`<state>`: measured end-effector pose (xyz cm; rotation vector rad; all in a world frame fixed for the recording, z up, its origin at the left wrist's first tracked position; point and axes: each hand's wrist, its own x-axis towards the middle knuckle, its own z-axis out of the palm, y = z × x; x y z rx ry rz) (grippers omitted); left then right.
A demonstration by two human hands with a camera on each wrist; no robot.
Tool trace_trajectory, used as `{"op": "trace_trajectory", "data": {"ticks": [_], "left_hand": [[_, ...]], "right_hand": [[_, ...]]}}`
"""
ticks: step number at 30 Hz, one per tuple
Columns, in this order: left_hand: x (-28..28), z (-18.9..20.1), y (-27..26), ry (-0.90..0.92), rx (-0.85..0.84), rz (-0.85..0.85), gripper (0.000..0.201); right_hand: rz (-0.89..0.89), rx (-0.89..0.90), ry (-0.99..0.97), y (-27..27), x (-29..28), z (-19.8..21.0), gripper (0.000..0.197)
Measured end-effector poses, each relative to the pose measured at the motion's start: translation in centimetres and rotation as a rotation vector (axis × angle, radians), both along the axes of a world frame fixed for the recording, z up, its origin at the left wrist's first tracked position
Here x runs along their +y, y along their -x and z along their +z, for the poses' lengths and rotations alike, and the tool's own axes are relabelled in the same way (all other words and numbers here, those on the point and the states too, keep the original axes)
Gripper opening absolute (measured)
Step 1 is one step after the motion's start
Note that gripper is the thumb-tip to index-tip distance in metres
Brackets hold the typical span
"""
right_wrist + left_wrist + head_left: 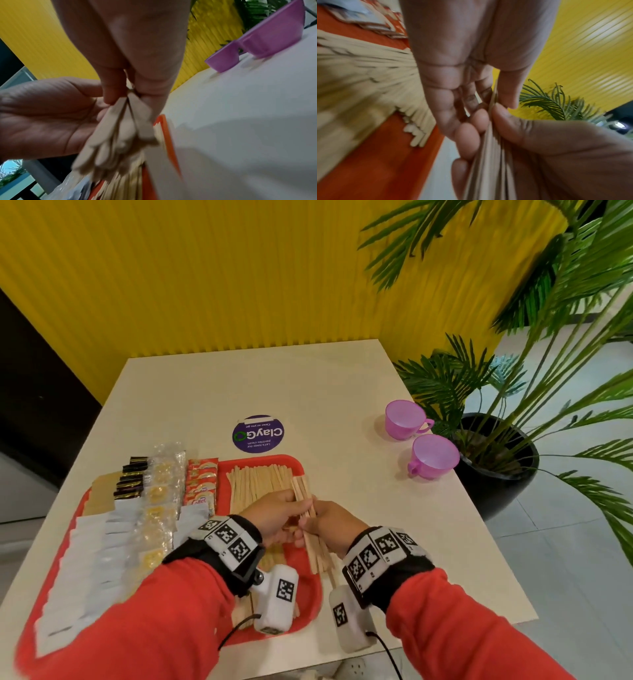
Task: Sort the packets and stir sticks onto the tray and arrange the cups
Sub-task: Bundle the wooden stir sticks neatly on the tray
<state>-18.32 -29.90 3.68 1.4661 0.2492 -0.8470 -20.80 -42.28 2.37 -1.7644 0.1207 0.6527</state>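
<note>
Both hands hold one bundle of wooden stir sticks (pixel 317 556) above the right edge of the red tray (pixel 308 587). My left hand (pixel 291 508) curls its fingers round the bundle (pixel 488 162) from the left. From the right, my right hand (pixel 318 522) pinches the same sticks (pixel 120 135). A flat pile of stir sticks (pixel 260 481) lies in the tray's right part. Rows of packets fill its left part: white (pixel 102 542), clear with yellow (pixel 157 498), orange (pixel 202 481), black (pixel 132 477). Two purple cups (pixel 404 419) (pixel 433 457) stand on the table to the right.
The cream table (pixel 342 392) carries a round purple sticker (pixel 258 433) behind the tray. A palm in a black pot (pixel 496 467) stands close to the table's right edge, near the cups. A yellow ribbed wall (pixel 239 285) runs behind the table.
</note>
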Motion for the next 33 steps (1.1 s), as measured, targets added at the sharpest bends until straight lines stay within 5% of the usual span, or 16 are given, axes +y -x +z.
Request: {"op": "trace_trajectory", "data": {"ticks": [4,9,16,18,21,33], "left_hand": [[3.1,-1.1,1.0,-0.114,0.092,0.026,0.011],[5.5,-2.0,1.5,-0.199,0.087,0.1,0.019],[7.5,-3.0,1.0,-0.26,0.069,0.204,0.01],[7.9,-3.3,0.6,-0.242,0.065,0.216,0.01],[8.4,-3.6,0.1,-0.275,0.07,0.195,0.011],[8.3,-3.3,-0.4,-0.207,-0.027,0.177,0.013]], "right_hand": [[0.03,0.104,0.073,0.6,3.4,-1.8,0.013],[0.023,0.13,0.226,-0.2,6.9,-4.8,0.038],[0.043,0.077,0.374,1.0,9.0,-2.1,0.028],[0.042,0.058,0.363,1.1,9.0,-1.7,0.012],[-0.011,0.058,0.34,1.1,8.9,-1.8,0.034],[-0.103,0.06,0.301,0.9,7.6,-1.3,0.031]]}}
